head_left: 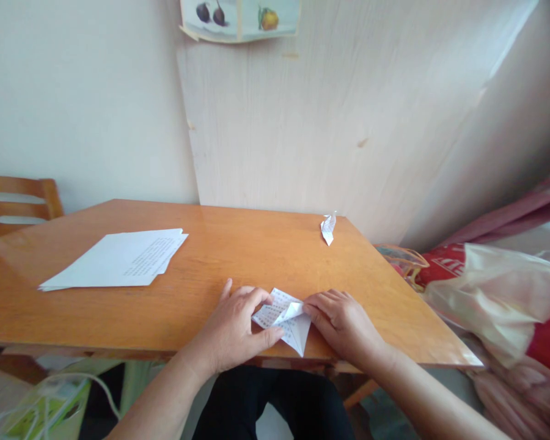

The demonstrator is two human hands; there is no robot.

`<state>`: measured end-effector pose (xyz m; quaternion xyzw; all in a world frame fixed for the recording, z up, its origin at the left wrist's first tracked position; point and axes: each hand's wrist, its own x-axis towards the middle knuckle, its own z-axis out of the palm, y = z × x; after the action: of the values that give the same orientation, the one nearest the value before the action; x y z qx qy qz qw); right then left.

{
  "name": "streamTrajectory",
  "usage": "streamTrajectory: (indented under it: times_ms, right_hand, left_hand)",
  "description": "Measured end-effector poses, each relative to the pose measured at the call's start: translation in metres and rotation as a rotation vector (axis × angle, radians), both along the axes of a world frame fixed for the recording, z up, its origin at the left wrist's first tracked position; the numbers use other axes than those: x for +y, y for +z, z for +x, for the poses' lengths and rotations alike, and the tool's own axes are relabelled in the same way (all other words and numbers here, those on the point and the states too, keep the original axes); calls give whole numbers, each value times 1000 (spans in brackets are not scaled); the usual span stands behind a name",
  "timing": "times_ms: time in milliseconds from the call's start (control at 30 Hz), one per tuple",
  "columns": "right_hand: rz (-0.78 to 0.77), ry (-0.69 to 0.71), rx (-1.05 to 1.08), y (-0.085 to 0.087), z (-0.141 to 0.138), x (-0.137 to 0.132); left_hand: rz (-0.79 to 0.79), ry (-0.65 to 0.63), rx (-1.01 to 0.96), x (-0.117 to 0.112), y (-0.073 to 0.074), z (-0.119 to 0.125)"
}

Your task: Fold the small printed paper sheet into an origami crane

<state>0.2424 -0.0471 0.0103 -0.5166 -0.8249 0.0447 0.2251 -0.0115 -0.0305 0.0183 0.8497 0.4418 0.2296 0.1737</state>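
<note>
A folded sheet of printed paper (294,330) lies on the table near its front edge, with crease lines and one flap raised in the middle. My left hand (241,324) holds its left side, the thumb low and the index finger higher, with a gap between them. At the paper's right side, my right hand (341,318) pinches the raised flap between thumb and fingers. Part of the right edge is hidden under those fingers. Farther back on the right stands a small folded paper figure (329,229), apart from both hands.
A stack of printed sheets (114,260) lies on the wooden table (238,244) to the left. Behind is a wall with a fruit picture (241,21). Plastic bags (490,299) crowd the right side, and a wooden chair (21,198) stands at the far left.
</note>
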Motion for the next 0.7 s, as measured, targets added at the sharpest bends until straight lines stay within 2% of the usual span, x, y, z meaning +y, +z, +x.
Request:
streamTrajectory:
  times_ms: [267,500,700]
  right_hand:
    - [28,72,-10,-1,-3,-2]
    - [23,113,-46,7,-14,6]
    - [14,75,-110,10,-23,16]
  left_hand:
    - [55,-4,21,-3,0,1]
    - [64,-1,23,-2,-2,-1]
    - [59,33,-26,0,-7,-2]
